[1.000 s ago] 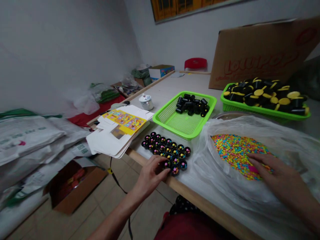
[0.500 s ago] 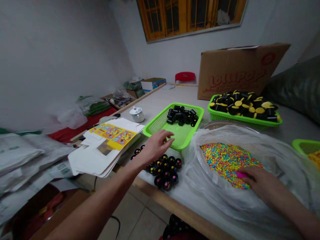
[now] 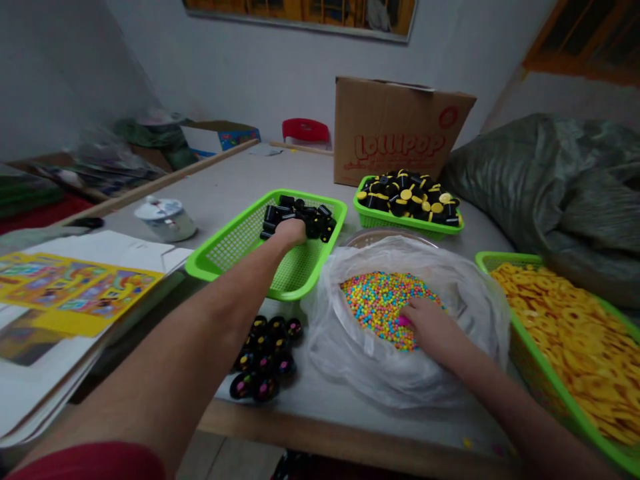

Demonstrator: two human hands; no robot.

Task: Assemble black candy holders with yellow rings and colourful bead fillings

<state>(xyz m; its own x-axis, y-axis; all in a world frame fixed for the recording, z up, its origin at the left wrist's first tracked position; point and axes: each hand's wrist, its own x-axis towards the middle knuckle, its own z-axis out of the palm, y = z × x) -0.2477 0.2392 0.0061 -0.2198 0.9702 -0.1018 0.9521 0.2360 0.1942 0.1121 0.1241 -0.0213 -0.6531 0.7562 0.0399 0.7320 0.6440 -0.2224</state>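
**On the work table (image 3: 235, 173): left hand (image 3: 290, 233) in a basket, right hand (image 3: 427, 327) on candy beads**

Left hand: reaches into a lime-green plastic basket (image 3: 313, 260), curled down over a heap of black capsules (image 3: 300, 217). The fingers are hidden behind the knuckles, so whether they pinch anything cannot be told.

Right hand: rests on multicoloured candy beads (image 3: 375, 307), its fingers close together and slightly curled. A pink piece (image 3: 403, 321) lies just beside the fingertips; whether it is held cannot be told. The beads fill a clear plastic bag (image 3: 400, 380) that lines a metal tray (image 3: 385, 237).

Near the table's front edge: black capsules topped with coloured beads (image 3: 263, 360) stand in a tight cluster, below the left forearm and beside the bag.

Beyond: a second green basket (image 3: 407, 223) holds black capsules with yellow caps, in front of a cardboard box (image 3: 385, 130) printed "Lollipop". To the right, a third green basket (image 3: 565, 347) holds yellow rings, next to a grey-green sack (image 3: 545, 180). To the left lie flat printed cartons (image 3: 75, 293), with a white lidded tub (image 3: 165, 220) beyond them.
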